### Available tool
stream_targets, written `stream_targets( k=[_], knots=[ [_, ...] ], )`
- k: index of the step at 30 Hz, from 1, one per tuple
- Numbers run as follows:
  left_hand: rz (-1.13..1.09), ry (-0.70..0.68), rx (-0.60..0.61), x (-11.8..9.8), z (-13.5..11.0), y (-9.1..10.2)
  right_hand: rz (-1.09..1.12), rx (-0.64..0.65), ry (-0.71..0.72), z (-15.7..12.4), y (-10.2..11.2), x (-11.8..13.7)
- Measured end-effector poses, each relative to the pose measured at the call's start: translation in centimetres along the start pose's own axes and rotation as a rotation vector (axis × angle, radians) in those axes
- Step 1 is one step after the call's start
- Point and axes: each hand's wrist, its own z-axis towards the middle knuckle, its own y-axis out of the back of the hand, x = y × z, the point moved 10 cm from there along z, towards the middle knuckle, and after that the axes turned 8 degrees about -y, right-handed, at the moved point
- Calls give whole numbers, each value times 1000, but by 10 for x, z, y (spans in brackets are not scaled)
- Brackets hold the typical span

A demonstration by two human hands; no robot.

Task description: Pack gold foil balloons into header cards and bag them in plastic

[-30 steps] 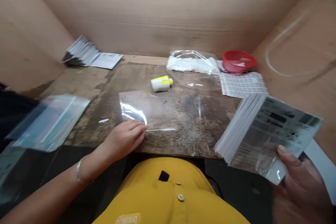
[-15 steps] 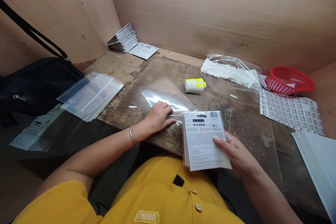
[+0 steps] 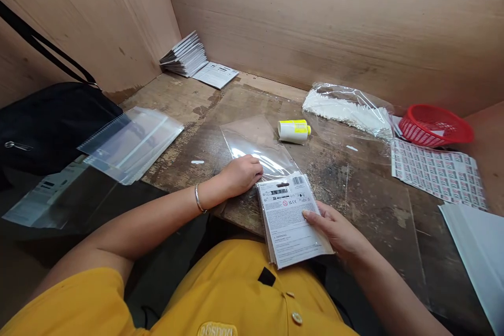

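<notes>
A clear plastic bag [image 3: 258,142] lies flat on the wooden table, its glossy surface reflecting light. My left hand [image 3: 244,173], with a bangle at the wrist, is closed at the bag's near edge, fingers curled on the film. In my right hand [image 3: 331,226] is a small stack of printed cards [image 3: 295,223] in clear sleeves, the thumb on top and the fingers beneath. The top card shows text, a barcode and a hanging slot. The stack tilts to the left, its upper edge against or over the bag's near end; which one I cannot tell.
A yellow-and-white roll [image 3: 293,131] lies beyond the bag. Clear sleeves [image 3: 134,142] are stacked at left beside a black bag [image 3: 51,126]. More cards [image 3: 187,55] stand in the back corner. At right are white pieces in plastic [image 3: 346,110], a red basket [image 3: 433,126] and a sticker sheet [image 3: 437,170].
My right hand has brought the card stack leftward and tilted it, so its top now meets the bag's near end. The clear bag has turned and shifted slightly right under my left hand.
</notes>
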Motion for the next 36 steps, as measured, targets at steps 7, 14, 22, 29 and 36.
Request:
stream_targets(
  k=[7, 14, 22, 29, 36],
  knots=[
    [13, 142, 30, 19, 9, 2, -4, -5, -40, 2, 3, -3],
    [-33, 93, -25, 13, 10, 4, 8, 6, -13, 4, 3, -3],
    [-63, -24, 18, 10, 12, -5, 8, -5, -6, 5, 5, -6],
    [-118, 59, 27, 13, 14, 2, 19, 18, 3, 6, 6, -7],
    [43, -2, 253, -3, 20, 2, 20, 13, -8, 3, 5, -7]
  ],
)
